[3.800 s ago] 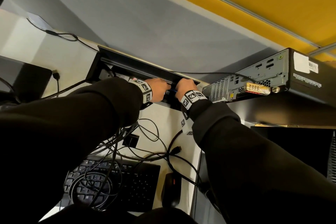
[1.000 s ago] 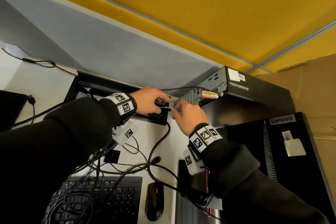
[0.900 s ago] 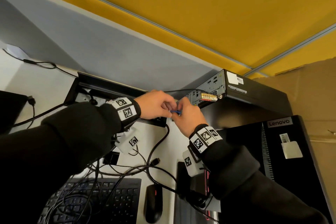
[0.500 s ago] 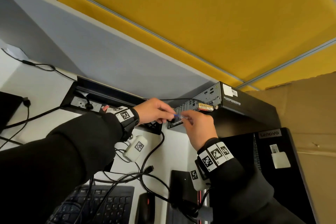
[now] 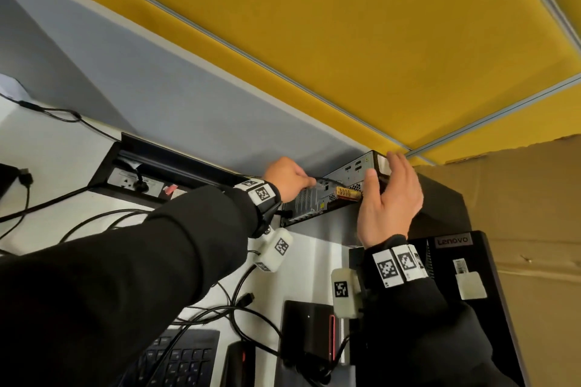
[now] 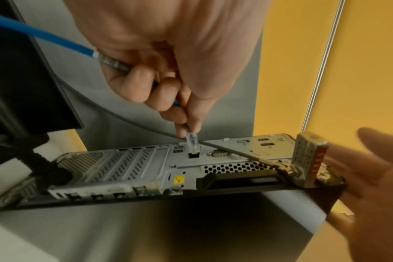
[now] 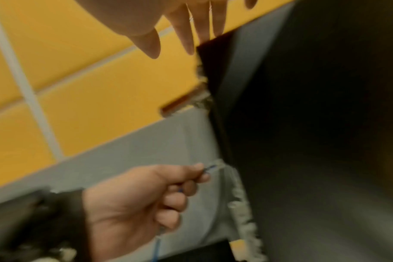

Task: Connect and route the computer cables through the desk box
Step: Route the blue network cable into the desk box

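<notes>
A black desktop computer lies on the desk with its metal rear panel facing me. My left hand pinches the clear plug of a blue network cable, its tip just above a dark port on that panel. My right hand is flat with straight fingers against the computer's right end, holding nothing. The open desk box with power sockets sits to the left. In the right wrist view the left hand and plug are blurred.
A gold cable lock sticks out of the rear panel. Loose black cables, a keyboard and a mouse lie on the white desk. A second black Lenovo tower stands at the right, with a grey divider behind.
My right hand let go of the blue cable's plug and moved right to the computer's end. My left hand carried the plug to the rear panel's port.
</notes>
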Demonstrator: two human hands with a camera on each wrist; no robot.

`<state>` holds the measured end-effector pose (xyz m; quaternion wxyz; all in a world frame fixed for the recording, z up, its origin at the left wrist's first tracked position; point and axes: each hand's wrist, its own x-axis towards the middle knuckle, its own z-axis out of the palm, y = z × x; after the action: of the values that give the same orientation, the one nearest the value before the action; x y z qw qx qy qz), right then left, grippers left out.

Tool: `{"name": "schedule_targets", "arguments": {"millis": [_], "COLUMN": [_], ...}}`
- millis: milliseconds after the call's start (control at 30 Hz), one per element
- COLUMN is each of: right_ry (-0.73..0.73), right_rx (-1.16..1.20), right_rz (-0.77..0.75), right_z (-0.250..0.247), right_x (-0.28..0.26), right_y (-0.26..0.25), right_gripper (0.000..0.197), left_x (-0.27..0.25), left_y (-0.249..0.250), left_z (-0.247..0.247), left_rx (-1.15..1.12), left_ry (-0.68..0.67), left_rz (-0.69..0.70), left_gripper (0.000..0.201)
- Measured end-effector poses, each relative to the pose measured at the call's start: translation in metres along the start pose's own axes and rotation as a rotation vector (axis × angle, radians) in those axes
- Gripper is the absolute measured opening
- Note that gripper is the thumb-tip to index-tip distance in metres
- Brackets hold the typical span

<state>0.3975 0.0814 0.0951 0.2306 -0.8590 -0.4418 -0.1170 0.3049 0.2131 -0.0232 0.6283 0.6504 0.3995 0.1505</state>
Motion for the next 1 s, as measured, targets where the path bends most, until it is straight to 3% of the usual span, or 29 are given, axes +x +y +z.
{"name": "schedule_targets", "arguments": {"millis": [67,267,733,1000], "right_ry": [-0.045,-0.007,0.029,-0.074], "right_rx": [-0.035,-0.042,-0.138,-0.247], "right_rz": [0.027,-0.001,-0.025,-0.069], "right_z": [0.009,0.014,0.024,0.009], "right_x": [-0.002,-0.004,-0.006,-0.011], "right_y": [0.011,0.020,0.017,0.010], "right_gripper": [0.059,0.055,0.067,0.123], "left_x": [0.004,0.015,0.014,0.005], "left_y": [0.002,0.000,0.002,0.005], "left_z": [0.009,0.014,0.037,0.022], "left_rx": [-0.010,-0.034,-0.093,-0.074], "left_ry": [0.008,0.025,0.087,-0.012], "left_rz": [-0.033,-0.069,-0.175,-0.083], "left_gripper": [0.027,0.023,0.019,0.015]}}
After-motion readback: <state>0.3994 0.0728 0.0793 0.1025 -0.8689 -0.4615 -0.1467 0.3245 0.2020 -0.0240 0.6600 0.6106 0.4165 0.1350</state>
